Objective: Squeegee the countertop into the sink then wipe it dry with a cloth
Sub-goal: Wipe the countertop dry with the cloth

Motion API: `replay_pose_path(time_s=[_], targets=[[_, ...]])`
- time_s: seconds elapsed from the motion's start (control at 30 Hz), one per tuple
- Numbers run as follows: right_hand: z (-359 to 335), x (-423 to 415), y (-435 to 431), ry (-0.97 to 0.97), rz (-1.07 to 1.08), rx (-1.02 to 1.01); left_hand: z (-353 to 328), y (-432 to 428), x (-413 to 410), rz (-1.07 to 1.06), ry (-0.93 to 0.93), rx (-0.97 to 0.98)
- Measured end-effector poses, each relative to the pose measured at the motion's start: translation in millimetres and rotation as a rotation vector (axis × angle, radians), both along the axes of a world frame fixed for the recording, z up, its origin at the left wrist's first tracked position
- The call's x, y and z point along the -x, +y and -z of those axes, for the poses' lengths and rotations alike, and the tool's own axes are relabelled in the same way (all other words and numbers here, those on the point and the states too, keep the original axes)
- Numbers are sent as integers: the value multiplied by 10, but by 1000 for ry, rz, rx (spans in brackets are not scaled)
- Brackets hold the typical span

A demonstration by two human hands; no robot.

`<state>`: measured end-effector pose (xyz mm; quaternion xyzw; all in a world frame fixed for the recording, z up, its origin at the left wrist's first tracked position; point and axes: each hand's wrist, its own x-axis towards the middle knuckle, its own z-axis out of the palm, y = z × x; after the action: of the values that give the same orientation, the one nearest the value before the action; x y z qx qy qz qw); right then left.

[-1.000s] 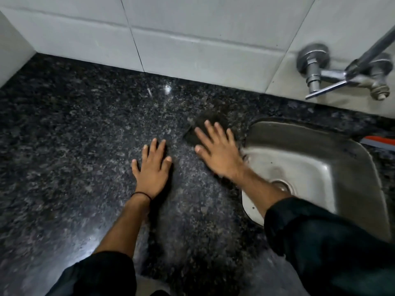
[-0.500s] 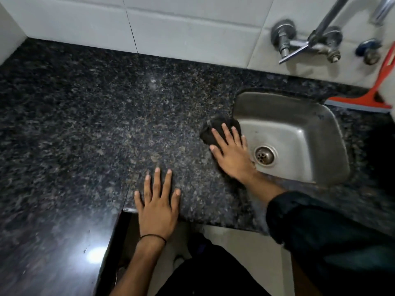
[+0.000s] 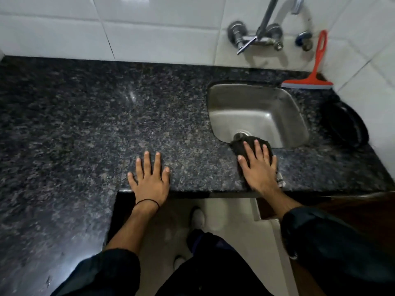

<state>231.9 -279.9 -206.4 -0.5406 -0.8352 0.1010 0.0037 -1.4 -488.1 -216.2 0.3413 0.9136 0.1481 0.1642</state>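
Observation:
My right hand (image 3: 257,167) lies flat, fingers spread, pressing a dark cloth (image 3: 239,145) onto the black speckled granite countertop (image 3: 106,116), on the narrow strip between the steel sink (image 3: 256,99) and the counter's front edge. The cloth's far edge reaches the sink rim near the drain. My left hand (image 3: 149,178) rests flat and empty on the counter at its front edge, left of the sink. A red squeegee (image 3: 314,75) leans against the tiled wall behind the sink's right corner.
A wall tap (image 3: 256,37) with a long spout hangs above the sink. A black round pan (image 3: 346,124) sits on the counter right of the sink. The counter is L-shaped and runs toward me on the left. My legs and the floor show below.
My right hand has slid the cloth from the sink's left side to the strip in front of it. The view has pulled back and up, and my left hand stays near the front edge.

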Motion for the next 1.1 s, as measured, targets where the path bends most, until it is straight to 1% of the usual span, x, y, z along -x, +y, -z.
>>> replay_pose_path(time_s=[0.07, 0.1, 0.17, 0.23, 0.27, 0.37, 0.43, 0.47, 0.53, 0.6, 0.67, 0.7, 0.77, 0.87, 0.93, 1.03, 1.1], targets=[[13, 153, -140, 35, 163, 11, -53, 25, -16, -3, -8, 8], [13, 242, -244, 46, 183, 31, -92, 51, -32, -8, -2, 5], [32, 357, -473, 56, 96, 30, -179, 113, -94, 6, 61, -40], [65, 335, -639, 77, -68, -25, -245, 168, -214, 107, 131, -117], [63, 276, -661, 108, -135, -45, -258, 201, -281, 173, 134, -133], [106, 45, -554, 247, -273, -69, -221, 283, -475, 265, 52, -63], [67, -79, -431, 392, -294, -68, -211, 310, -532, 264, 70, -53], [6, -111, -386, 492, -255, -51, -219, 318, -530, 252, 91, -93], [-158, -177, -281, 712, -61, 16, -255, 380, -505, 253, 121, -220], [-321, -295, -136, 912, 176, 176, -308, 501, -504, 279, 105, -331], [-422, -481, 30, 1158, 357, 411, -393, 670, -563, 295, 47, -410], [-470, -603, 119, 1258, 435, 491, -440, 774, -622, 299, 15, -437], [-584, -870, 322, 1365, 547, 553, -505, 1029, -771, 310, -31, -464], [-757, -1276, 728, 1406, 642, 537, -549, 1445, -1002, 356, -65, -460], [-839, -1483, 1033, 1370, 662, 499, -581, 1658, -1097, 369, -71, -434], [-993, -1767, 1626, 1265, 656, 341, -610, 2096, -1285, 373, -83, -424], [-1113, -1852, 2055, 1174, 593, 198, -627, 2417, -1384, 357, -82, -417]])
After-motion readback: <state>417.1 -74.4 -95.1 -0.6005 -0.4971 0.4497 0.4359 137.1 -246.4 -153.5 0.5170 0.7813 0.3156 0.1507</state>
